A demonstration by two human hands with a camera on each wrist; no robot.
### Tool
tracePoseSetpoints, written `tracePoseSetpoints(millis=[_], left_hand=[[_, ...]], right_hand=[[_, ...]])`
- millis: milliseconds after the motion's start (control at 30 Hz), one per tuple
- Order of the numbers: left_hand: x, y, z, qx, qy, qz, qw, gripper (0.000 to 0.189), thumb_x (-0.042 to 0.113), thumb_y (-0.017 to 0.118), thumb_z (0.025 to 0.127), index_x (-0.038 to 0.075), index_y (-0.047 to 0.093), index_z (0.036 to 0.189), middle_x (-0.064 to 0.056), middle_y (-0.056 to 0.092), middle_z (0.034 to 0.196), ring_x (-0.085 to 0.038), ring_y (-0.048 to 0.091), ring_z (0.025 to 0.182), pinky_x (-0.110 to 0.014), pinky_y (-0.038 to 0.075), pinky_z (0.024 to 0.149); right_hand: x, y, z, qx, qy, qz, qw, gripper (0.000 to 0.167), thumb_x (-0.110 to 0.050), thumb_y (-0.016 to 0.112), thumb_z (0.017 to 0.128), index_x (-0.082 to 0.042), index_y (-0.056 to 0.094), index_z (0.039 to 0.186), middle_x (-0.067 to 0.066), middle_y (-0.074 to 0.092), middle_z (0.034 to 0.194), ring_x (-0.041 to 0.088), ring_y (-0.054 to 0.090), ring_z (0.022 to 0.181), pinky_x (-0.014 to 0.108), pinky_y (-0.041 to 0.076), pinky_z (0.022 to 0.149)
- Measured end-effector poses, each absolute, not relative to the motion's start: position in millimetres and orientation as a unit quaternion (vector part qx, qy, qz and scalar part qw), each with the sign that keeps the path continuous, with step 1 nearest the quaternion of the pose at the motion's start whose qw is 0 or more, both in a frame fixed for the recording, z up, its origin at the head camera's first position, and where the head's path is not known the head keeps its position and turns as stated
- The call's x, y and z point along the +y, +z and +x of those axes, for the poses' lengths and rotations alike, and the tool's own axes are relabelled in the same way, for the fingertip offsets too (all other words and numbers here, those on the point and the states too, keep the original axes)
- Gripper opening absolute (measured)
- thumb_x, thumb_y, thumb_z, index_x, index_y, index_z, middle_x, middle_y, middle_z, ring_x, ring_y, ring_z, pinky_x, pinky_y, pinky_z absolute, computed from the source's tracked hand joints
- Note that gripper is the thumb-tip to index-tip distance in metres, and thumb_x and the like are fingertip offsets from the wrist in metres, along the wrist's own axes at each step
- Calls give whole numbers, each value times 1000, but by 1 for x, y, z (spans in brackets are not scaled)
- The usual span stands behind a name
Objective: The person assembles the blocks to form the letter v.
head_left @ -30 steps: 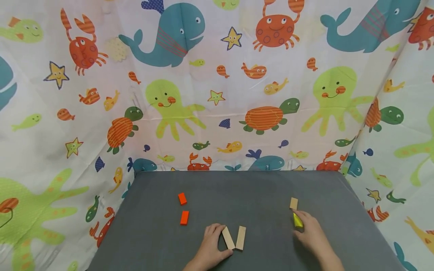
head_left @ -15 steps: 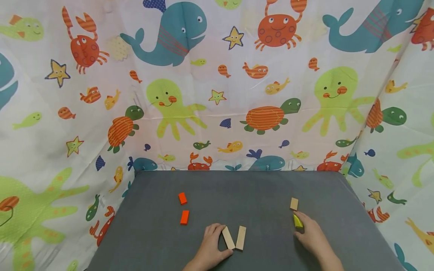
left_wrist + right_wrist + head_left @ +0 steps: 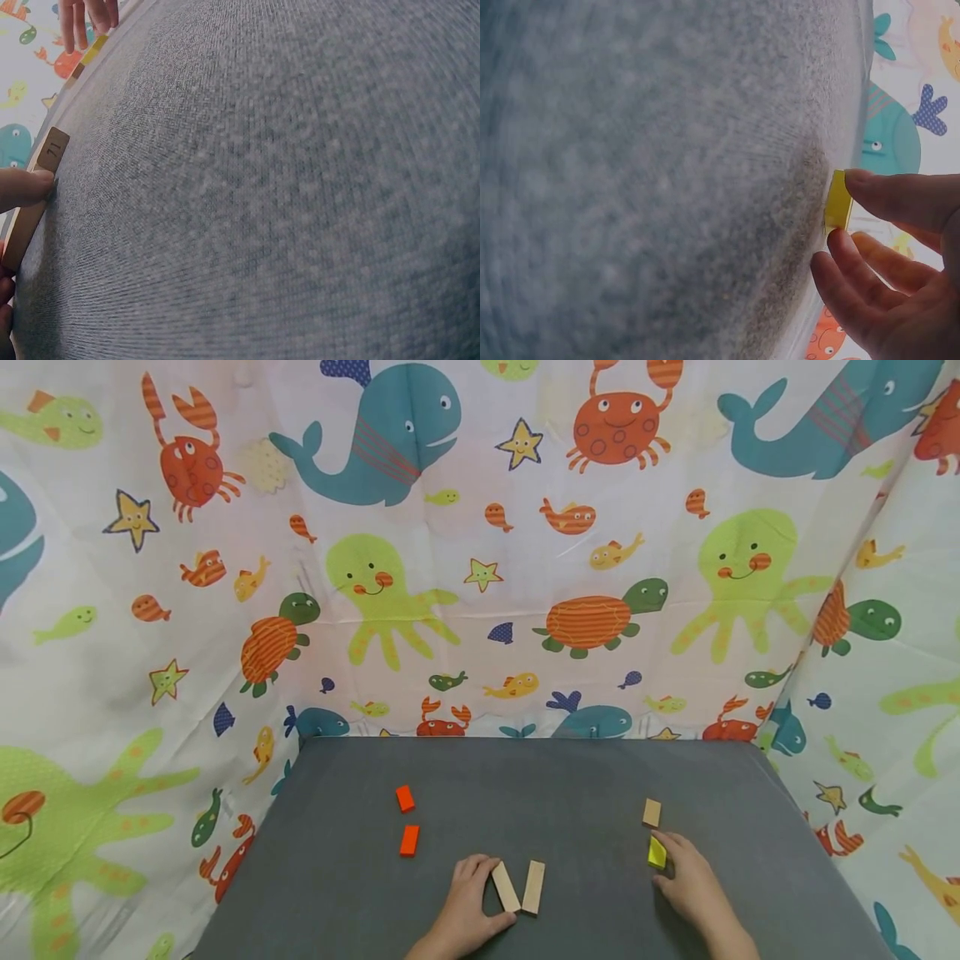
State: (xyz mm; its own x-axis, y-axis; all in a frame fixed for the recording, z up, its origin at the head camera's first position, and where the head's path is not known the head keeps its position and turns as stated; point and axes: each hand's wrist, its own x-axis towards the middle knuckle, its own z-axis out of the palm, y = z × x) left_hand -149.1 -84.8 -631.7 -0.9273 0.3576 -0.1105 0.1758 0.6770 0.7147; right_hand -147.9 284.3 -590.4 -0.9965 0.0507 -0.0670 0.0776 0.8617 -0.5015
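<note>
- the right hand (image 3: 693, 881) is grasping the yellow block (image 3: 657, 852), its thumb pressing the near end and its fingers meeting the far end.
- the yellow block is sitting at the left side of that hand, its long axis pointing roughly away from the person; whether it is touching the table (image 3: 525, 785) is hard to tell.
- the short wooden block (image 3: 652, 812) is lying just beyond the yellow block, nearly in line with it, a narrow gap seeming to part them.
- this line-up is probably what any coming move of the right hand is turning on, since the right hand is by far the nearer one to both pieces.
- the left hand (image 3: 467, 902) is gripping the left long wooden block (image 3: 506, 887) by its ends, fingers at the far one, thumb at the near one.
- the right long wooden block (image 3: 533, 887) is lying just beside it, the two forming a narrow v, near ends almost or quite touching.
- that pair is lying well to the left of the yellow block.
- farther left, the far orange block (image 3: 405, 798) and the near orange block (image 3: 408, 841) are lying apart, neither hand touching them.
</note>
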Motion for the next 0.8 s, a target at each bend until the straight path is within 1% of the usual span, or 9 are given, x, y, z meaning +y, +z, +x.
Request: tracePoseSetpoints(millis=[133,367,467,567,700,800], left_hand=[[-85,-629,-149,908,373,147,124,78,43,85,77,14,53,142,-5,49,136,-29,42,123,-54,45,100],[-85,-629,-147,908,373,148,122,78,44,84,77,14,53,143,-5,49,136,-28,41,124,-53,45,100],[-86,-630,-147,907,374,151,117,78,43,84,78,13,53,143,-5,49,136,-28,41,123,-53,45,99],[-86,-631,-148,906,379,147,118,79,44,84,77,14,53,143,-4,49,136,-27,41,123,-53,45,99],[-85,-633,-148,903,387,140,125,79,44,85,77,13,53,142,-4,49,136,-27,41,123,-54,45,99],[-85,-634,-149,903,385,139,127,79,43,85,76,12,53,142,-5,49,136,-28,41,123,-55,45,99]], right_hand=[[285,-592,-150,963,-263,43,32,71,0,81,78,6,50,142,36,44,142,57,45,128,69,38,102],[289,-597,-157,963,-259,56,50,75,-9,85,79,5,49,143,36,44,143,53,54,121,67,41,101],[289,-597,-159,962,-260,63,54,75,-10,85,79,6,49,143,36,45,142,52,55,121,66,42,101],[290,-598,-161,962,-261,67,53,73,-9,85,79,8,50,141,35,49,138,50,57,117,64,44,99],[291,-598,-162,963,-257,63,49,68,-10,85,79,12,54,135,34,54,127,46,59,110,61,47,94],[291,-597,-162,965,-250,56,46,65,-11,84,80,14,56,132,34,56,123,47,59,109,60,48,93]])
